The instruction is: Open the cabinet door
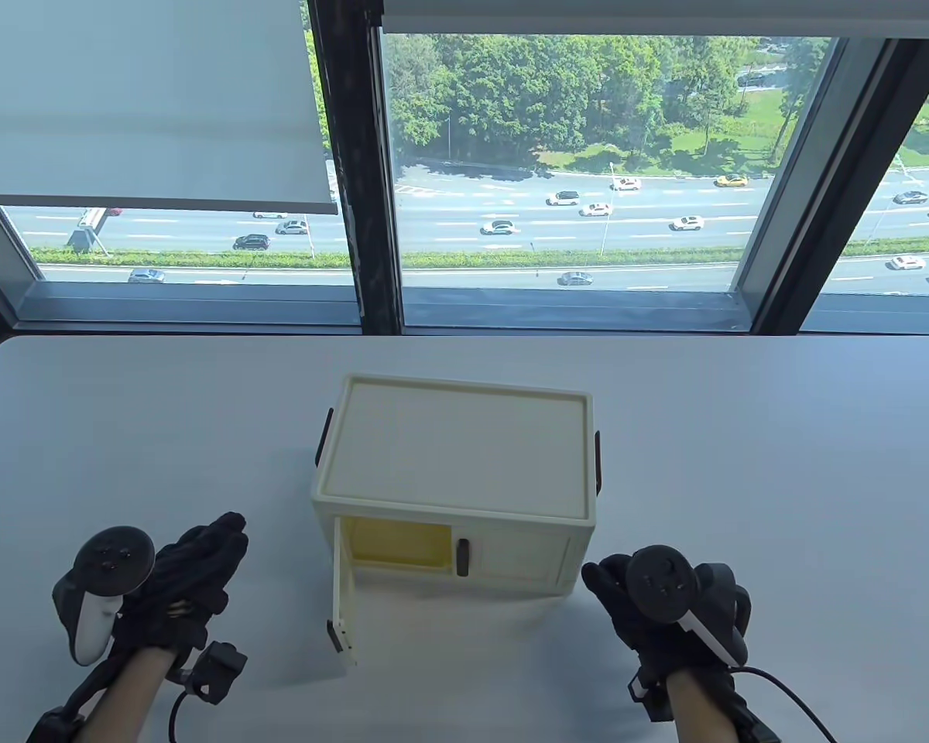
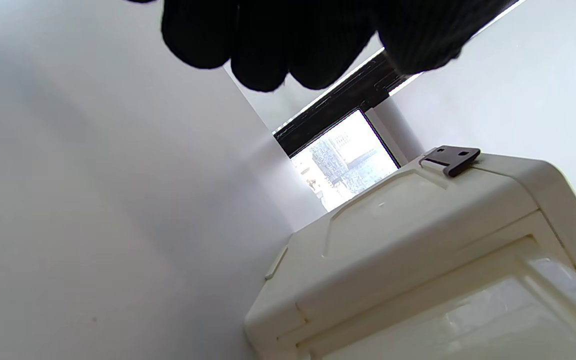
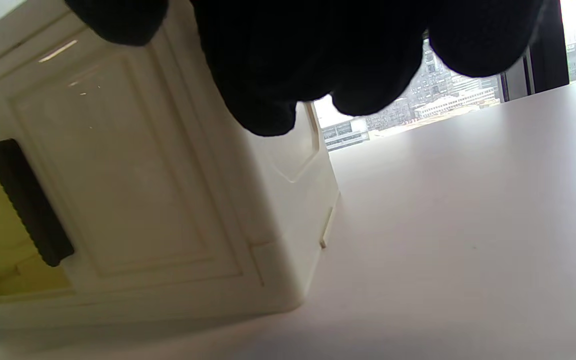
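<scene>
Beside the cabinet [image 1: 455,480], its left door [image 1: 344,596] swung open, both hands [image 1: 182,580] [image 1: 650,604] hold nothing, fingers loosely together; no writing is legible.

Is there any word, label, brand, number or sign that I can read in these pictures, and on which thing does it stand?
None can be read.
The cabinet, its open left door and the table show no print.
The trackers on the left hand and right hand show no legible marking.

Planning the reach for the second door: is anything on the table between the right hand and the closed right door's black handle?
Nothing visible blocks it. The right hand sits off the cabinet's front right corner, with only bare table between it and the closed right door and its handle.
</scene>
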Available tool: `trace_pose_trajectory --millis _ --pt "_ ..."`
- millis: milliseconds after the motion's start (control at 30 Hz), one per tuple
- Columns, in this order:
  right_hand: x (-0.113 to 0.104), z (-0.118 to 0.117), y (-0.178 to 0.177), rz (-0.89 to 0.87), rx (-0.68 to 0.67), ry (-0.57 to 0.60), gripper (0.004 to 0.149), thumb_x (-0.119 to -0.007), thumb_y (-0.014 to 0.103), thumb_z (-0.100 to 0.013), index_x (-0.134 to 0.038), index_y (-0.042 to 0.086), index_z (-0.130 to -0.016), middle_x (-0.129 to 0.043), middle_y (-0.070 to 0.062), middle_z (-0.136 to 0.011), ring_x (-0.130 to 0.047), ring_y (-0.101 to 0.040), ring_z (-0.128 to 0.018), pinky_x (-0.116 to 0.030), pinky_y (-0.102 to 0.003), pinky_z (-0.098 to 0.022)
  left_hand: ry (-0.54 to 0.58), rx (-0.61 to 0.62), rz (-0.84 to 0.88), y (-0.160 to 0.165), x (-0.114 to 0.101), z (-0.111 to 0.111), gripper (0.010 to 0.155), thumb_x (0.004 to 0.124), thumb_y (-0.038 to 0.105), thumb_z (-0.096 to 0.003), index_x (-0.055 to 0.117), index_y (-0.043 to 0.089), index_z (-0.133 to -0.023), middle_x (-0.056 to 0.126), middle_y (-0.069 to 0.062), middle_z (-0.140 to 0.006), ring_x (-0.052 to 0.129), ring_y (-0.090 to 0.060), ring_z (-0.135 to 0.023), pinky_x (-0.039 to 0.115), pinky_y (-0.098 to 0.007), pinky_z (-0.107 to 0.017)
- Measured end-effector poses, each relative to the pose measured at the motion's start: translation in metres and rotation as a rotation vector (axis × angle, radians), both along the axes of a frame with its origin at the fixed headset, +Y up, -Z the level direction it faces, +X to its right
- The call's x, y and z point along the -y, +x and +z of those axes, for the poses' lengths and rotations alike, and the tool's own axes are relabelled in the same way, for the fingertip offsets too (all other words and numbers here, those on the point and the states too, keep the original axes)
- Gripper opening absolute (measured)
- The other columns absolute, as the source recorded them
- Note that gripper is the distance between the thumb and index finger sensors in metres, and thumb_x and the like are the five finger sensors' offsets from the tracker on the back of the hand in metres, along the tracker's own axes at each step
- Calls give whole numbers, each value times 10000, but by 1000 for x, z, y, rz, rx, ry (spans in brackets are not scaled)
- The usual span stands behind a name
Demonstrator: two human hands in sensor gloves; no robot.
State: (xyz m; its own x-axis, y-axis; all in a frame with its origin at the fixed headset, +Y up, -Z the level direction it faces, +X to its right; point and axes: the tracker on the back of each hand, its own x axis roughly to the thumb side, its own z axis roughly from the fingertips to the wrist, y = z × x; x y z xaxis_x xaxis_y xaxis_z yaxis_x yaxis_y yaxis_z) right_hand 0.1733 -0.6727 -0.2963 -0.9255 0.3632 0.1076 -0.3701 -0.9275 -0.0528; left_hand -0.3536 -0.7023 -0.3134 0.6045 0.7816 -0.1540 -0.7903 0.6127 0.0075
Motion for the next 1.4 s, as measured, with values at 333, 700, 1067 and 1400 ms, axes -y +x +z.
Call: trace_pose_trajectory --millis 333,700,1067,1400 --pt "-11 1 -70 18 -124 -69 564 -640 581 -521 -838 220 -907 -841 -46 -681 -823 -320 -714 -664 -564 -555 -47 -9 -47 -2 1 2 728 635 549 -553 273 307 -1137 65 73 -1205 18 -270 -1137 193 -600 -777" --pt "-15 -11 -122 -36 45 -112 562 -623 575 -528 -873 220 -884 -851 -56 -684 -836 -331 -696 -679 -565 -533 -47 39 -24 2 -4 6 740 630 553 -555 271 277 -1139 62 47 -1200 18 -284 -1127 191 -597 -775" --pt "-13 -9 -155 -121 385 -124 543 -693 507 -520 -915 107 -813 -885 -69 -612 -880 -332 -615 -713 -562 -477 -38 62 -7 4 -7 8 743 626 555 -556 271 264 -1140 65 35 -1199 30 -295 -1125 196 -597 -774" --pt "8 -21 -139 -343 455 -276 515 -667 461 -541 -891 82 -807 -869 -51 -613 -874 -310 -612 -715 -543 -478 -51 92 -16 10 -4 8 741 626 555 -556 280 260 -1141 71 30 -1200 41 -299 -1126 202 -597 -773"
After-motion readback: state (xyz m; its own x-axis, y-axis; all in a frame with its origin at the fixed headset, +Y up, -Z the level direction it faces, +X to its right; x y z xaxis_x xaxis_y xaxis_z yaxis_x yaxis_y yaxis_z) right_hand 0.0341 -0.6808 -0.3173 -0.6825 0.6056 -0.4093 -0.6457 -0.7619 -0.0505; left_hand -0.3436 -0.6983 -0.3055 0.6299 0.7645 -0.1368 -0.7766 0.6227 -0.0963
